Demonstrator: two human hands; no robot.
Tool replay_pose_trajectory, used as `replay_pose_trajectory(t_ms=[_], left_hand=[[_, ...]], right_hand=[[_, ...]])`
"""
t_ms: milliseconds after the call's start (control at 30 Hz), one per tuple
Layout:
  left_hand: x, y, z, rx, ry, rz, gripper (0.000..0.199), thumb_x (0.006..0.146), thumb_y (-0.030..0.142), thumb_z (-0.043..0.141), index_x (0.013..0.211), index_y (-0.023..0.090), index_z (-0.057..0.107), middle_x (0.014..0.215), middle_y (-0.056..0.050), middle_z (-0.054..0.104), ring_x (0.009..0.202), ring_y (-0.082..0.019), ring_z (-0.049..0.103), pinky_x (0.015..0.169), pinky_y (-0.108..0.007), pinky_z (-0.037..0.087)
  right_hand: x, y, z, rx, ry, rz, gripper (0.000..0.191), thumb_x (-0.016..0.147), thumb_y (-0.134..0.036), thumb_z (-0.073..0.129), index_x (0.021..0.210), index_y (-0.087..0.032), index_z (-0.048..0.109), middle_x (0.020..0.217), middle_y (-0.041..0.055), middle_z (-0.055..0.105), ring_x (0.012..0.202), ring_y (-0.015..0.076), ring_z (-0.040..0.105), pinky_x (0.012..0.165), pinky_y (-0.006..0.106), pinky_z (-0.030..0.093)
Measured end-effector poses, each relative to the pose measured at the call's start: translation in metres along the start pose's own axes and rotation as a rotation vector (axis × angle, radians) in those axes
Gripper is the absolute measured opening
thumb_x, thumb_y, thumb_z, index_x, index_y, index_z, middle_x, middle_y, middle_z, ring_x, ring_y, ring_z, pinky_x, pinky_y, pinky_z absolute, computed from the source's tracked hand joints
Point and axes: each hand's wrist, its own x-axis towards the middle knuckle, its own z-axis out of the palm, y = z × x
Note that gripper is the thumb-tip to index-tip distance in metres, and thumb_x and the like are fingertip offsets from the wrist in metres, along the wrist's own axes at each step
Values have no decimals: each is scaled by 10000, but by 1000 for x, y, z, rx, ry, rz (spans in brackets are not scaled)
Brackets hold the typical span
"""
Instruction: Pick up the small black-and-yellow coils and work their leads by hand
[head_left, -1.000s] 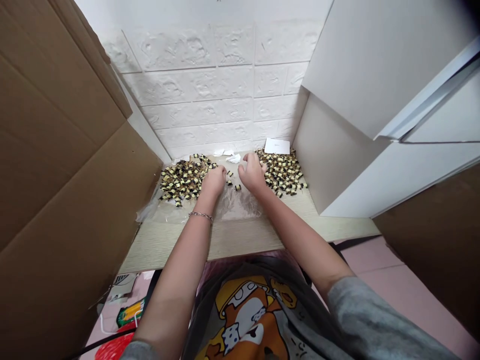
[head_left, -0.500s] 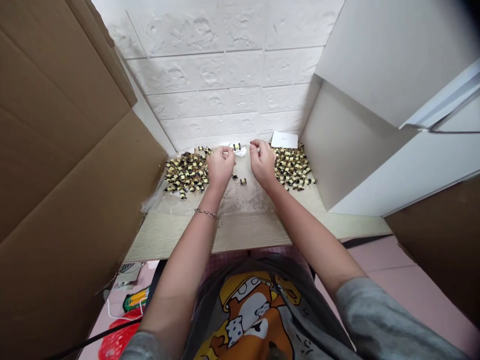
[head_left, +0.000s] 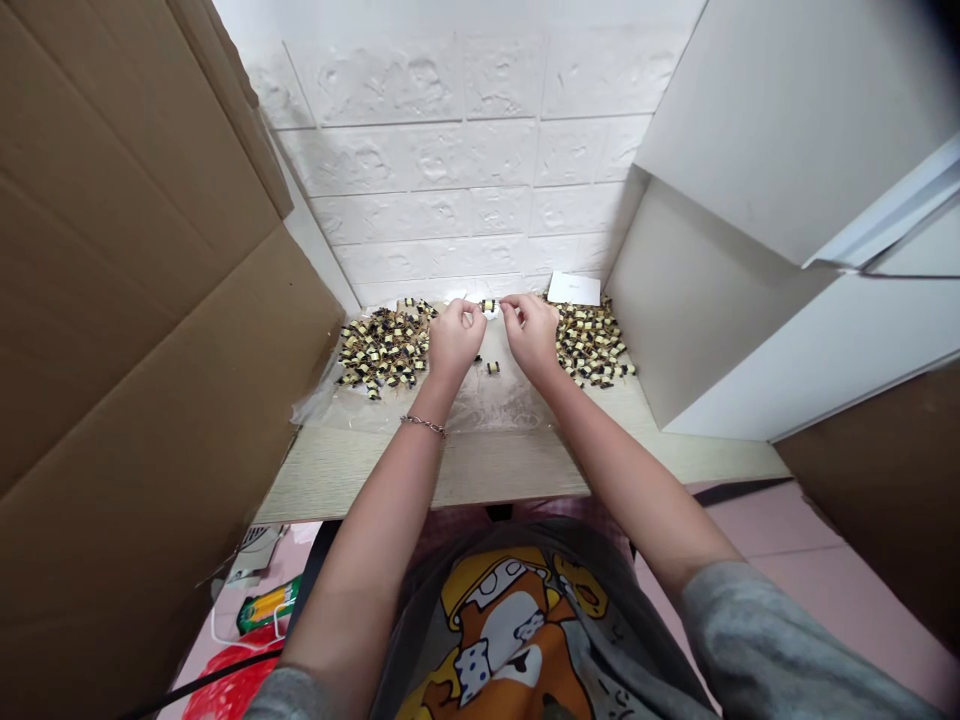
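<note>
My left hand (head_left: pixel 456 338) is closed in a pinch at the middle of the table. A small yellow-and-black wound coil (head_left: pixel 489 305) is at its fingertips, between my two hands. My right hand (head_left: pixel 532 335) is close to the coil's other side, thumb and finger pressed together; what is between them, if anything, is too small to make out. Just beyond my left hand lies a pile of similar coils (head_left: pixel 384 348), and a second pile (head_left: pixel 589 345) is beside my right hand. One loose coil (head_left: pixel 493 368) rests on the table between my wrists.
Clear plastic sheeting (head_left: pixel 352 412) covers part of the wooden table (head_left: pixel 495 470). A white card (head_left: pixel 574 289) leans at the back by the right pile. Cardboard (head_left: pixel 150 400) rises on the left, a white panel (head_left: pixel 720 300) on the right, and a white brick-patterned wall (head_left: pixel 480 160) behind.
My left hand has moved slightly right with the coil, and my right hand's fingertips have come in closer to it. The gap between the hands has narrowed. The whole view has shifted a little.
</note>
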Motion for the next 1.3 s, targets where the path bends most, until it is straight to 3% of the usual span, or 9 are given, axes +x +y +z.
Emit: replay_pose_trajectory(t_ms=[467, 667, 900, 1133, 1233, 1300], left_hand=[[-8, -12, 10, 98, -98, 53, 229, 766, 293, 371, 794, 178, 567, 600, -7, 552, 586, -130, 512, 578, -218, 341], [-5, -11, 6, 86, -72, 82, 212, 753, 273, 385, 784, 179, 573, 513, 15, 506, 525, -119, 493, 559, -213, 336], [-3, 12, -20, 44, 14, 138, 206, 758, 295, 405, 763, 176, 573, 460, 45, 413, 463, -92, 435, 514, -201, 312], [-6, 52, -56, -244, 159, 166, 196, 766, 326, 436, 765, 178, 565, 460, 60, 328, 432, -62, 340, 459, -189, 276], [-18, 69, -69, -359, 255, 128, 206, 769, 316, 443, 885, 187, 554, 493, 58, 330, 444, -59, 336, 452, -183, 284], [-31, 76, -76, -431, 287, 118, 258, 759, 297, 468, 992, 201, 522, 526, 53, 376, 464, -57, 351, 477, -181, 314]], right_hand=[[-6, 14, 5, -13, -34, 27, 251, 826, -261, 362, 837, -180, 599, 885, 31, 624, 847, 146, 529, 806, 286, 284], [-5, 6, 0, -6, -16, 5, 256, 830, -268, 359, 832, -194, 604, 874, 27, 637, 862, 149, 532, 832, 306, 264], [2, -12, -18, 20, 46, -28, 246, 836, -291, 361, 825, -215, 594, 865, 5, 637, 824, 130, 538, 883, 321, 219], [5, -61, -66, 97, 206, -87, 189, 818, -294, 393, 765, -224, 560, 800, -37, 614, 688, 104, 525, 943, 394, 177], [1, -83, -84, 205, 284, 71, 193, 795, -289, 400, 686, -191, 525, 695, -22, 583, 661, 117, 517, 842, 371, 328], [-6, -92, -90, 356, 296, 83, 207, 787, -307, 397, 663, -184, 507, 640, -26, 544, 631, 108, 511, 717, 301, 399]])
